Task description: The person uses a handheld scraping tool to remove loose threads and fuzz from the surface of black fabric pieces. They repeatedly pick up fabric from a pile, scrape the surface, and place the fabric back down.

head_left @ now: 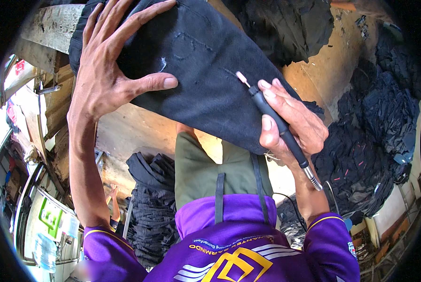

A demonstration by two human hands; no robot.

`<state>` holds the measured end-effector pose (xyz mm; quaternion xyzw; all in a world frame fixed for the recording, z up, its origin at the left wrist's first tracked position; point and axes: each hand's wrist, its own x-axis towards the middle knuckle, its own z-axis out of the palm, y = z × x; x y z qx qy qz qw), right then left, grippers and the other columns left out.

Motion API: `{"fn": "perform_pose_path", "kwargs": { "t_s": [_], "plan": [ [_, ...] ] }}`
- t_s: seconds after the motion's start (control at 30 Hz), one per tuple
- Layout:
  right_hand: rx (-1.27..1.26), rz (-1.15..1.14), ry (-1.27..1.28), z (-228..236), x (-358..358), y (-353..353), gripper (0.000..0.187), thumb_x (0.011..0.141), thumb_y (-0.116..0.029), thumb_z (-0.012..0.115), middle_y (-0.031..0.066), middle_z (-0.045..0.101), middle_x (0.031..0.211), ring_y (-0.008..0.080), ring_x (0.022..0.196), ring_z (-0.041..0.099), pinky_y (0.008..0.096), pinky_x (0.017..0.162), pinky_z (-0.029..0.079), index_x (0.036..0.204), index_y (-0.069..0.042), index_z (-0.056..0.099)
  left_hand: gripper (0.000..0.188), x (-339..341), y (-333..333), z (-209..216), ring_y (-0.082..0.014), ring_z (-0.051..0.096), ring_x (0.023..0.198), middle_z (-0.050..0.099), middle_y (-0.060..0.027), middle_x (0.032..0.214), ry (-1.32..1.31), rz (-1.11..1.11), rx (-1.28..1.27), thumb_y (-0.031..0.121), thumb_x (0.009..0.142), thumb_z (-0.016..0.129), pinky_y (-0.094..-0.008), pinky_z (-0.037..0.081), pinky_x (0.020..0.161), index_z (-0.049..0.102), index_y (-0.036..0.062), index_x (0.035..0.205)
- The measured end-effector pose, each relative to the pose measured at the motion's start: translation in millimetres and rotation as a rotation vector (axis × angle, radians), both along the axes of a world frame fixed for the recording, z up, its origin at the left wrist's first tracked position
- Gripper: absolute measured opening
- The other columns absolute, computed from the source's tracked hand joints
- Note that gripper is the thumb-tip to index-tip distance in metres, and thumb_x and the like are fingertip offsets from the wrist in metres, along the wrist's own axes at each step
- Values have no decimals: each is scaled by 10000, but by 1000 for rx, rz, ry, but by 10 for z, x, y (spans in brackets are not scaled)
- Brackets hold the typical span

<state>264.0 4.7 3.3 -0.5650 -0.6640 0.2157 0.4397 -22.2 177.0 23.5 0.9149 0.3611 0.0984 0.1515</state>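
Black denim trousers (205, 61) lie stretched out in front of me, with several scuffed lines and a small frayed white patch on the cloth. Spread wide over the left part of the denim is my left hand (107, 75), its fingers apart and thumb pointing right. My right hand (297, 122) grips a slim black pen grinder (278, 117) like a pencil. Its pink stone tip (242, 77) is at the cloth near a scuffed line; whether it touches, I cannot tell. A metal spring sleeve forms the tool's rear end.
Large heaps of dark garments (356, 145) lie on the right, and more dark cloth (285, 28) is at the top. A folded stack of dark garments (151, 202) stands by my left side. A black cable (290, 199) runs near my right forearm. Another person's arm (114, 202) shows at lower left.
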Motion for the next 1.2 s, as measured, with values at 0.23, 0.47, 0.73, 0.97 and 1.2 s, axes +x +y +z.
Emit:
{"fn": "perform_pose_path", "kwargs": {
  "t_s": [0.23, 0.47, 0.73, 0.97, 1.2],
  "plan": [
    [9, 15, -7, -9, -12, 13, 331, 760, -9, 783, 198, 813, 982, 332, 998, 821, 479, 977, 656, 1079, 79, 801, 1086, 67, 21, 236, -370, 217, 1659, 345, -213, 1739, 294, 110, -236, 695, 638, 930, -567, 82, 1346, 616, 167, 1534],
    [-21, 2, -17, 19, 23, -63, 340, 757, -2, 774, 194, 814, 980, 338, 1002, 820, 479, 974, 659, 1085, 81, 798, 1092, 90, 26, 228, -373, 216, 1660, 346, -227, 1735, 323, 115, -230, 690, 629, 933, -567, 77, 1346, 621, 150, 1526],
    [-47, 5, -30, 53, 85, -163, 350, 762, -8, 771, 210, 812, 1017, 341, 1023, 816, 481, 979, 658, 1098, 89, 790, 1098, 169, 19, 260, -382, 212, 1660, 328, -238, 1742, 299, 104, -218, 682, 622, 939, -571, 71, 1342, 621, 140, 1523],
    [-66, -8, -54, 7, 205, -333, 332, 816, -57, 763, 232, 810, 1047, 356, 1022, 814, 469, 985, 653, 1114, 89, 779, 862, 264, -50, -35, -361, 442, 1554, 535, -207, 1611, 3, 88, 146, 611, 728, 901, -538, 273, 1304, 689, 176, 1442],
    [-139, -155, 263, 202, 158, -555, 369, 1111, -299, 627, 252, 776, 1216, 401, 1246, 728, 459, 1091, 553, 1262, 15, 750, 339, -324, 462, -261, -249, 697, 1090, 757, -38, 1119, -202, 252, 211, 378, 884, 861, -388, 540, 938, 788, 119, 1092]
  ]
}}
